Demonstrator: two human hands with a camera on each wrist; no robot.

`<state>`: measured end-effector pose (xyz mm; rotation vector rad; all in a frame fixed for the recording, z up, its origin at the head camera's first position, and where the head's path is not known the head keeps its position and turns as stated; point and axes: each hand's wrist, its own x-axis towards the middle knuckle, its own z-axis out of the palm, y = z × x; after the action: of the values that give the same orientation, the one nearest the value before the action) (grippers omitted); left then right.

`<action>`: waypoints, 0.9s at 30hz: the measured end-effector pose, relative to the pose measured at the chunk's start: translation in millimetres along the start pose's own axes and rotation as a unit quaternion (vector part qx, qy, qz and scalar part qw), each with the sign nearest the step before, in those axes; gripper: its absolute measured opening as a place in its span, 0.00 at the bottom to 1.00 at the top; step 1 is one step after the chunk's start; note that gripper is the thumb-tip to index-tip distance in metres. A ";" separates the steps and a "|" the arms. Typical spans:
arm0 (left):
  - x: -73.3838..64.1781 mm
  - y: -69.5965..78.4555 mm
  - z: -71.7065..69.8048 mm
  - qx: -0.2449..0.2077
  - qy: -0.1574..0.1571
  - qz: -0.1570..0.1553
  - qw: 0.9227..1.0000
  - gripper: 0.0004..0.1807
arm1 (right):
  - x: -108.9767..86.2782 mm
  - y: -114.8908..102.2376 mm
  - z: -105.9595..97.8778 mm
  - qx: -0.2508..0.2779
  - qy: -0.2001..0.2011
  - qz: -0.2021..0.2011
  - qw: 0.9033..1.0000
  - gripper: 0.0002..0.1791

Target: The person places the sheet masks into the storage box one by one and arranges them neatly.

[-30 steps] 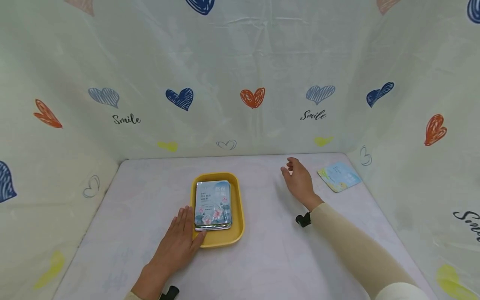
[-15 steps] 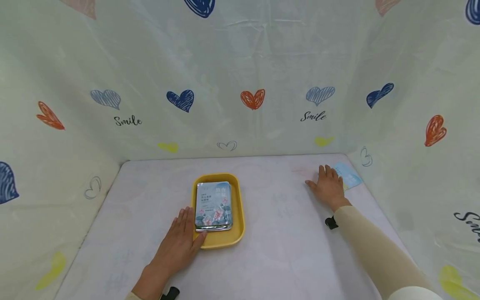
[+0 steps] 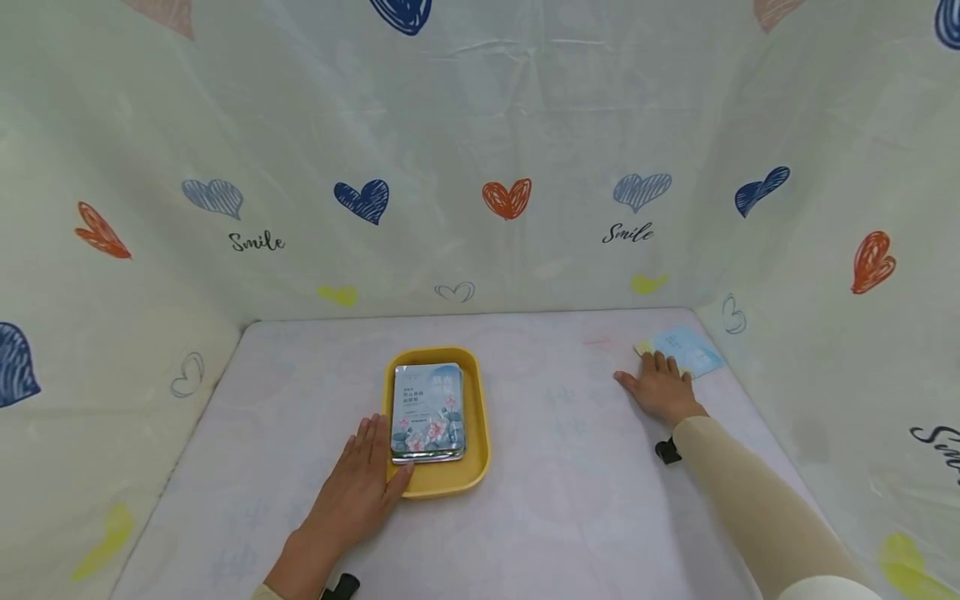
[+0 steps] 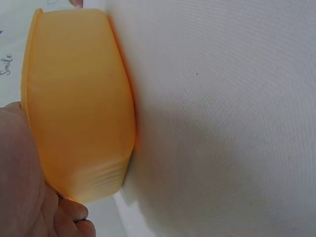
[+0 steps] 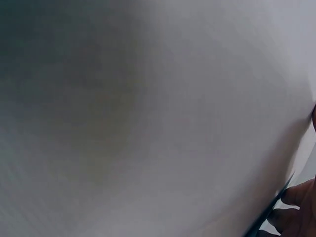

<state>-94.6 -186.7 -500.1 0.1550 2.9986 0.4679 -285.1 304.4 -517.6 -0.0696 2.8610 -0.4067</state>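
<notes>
In the head view, my left hand [image 3: 351, 492] lies flat along the left rim of a yellow tray [image 3: 442, 481], fingers straight and together. The left wrist view shows the tray's outer wall [image 4: 81, 98] beside that hand. A small stack of shiny blue sachets [image 3: 429, 412] printed with pink flowers lies in the tray. Far to the right, my right hand [image 3: 663, 393] touches the near left part of a flat blue-and-yellow sachet [image 3: 688, 348] with extended fingertips, partly covering it. In the right wrist view, fingertips [image 5: 294, 193] are on the dark edge of the sachet [image 5: 266, 212].
A white cloth [image 3: 547, 492] covers the table. Behind it and on both sides hangs a pale curtain [image 3: 450, 108] printed with hearts. A black wrist camera [image 3: 667, 451] sits under the right wrist.
My right hand has moved right from above the middle of the table onto the lone sachet, then slightly down its near side. The left hand and tray have stayed put.
</notes>
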 end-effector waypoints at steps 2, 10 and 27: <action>-0.1 -0.2 -0.1 0.001 0.001 0.001 1.000 0.51 | -1.0 -2.2 2.1 0.002 0.000 -0.011 1.000 0.53; 0.1 0.1 -0.3 0.002 0.008 0.006 1.000 0.51 | -7.9 -23.7 17.8 -0.032 0.013 -0.076 0.997 0.50; 0.3 -0.2 -1.2 0.012 0.011 0.012 1.000 0.51 | -45.3 -63.2 39.7 -0.109 0.009 -0.294 0.949 0.44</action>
<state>-95.0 -187.3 -499.1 0.1880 3.0273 0.4380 -230.5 236.8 -526.1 -0.9775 2.8400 -0.1891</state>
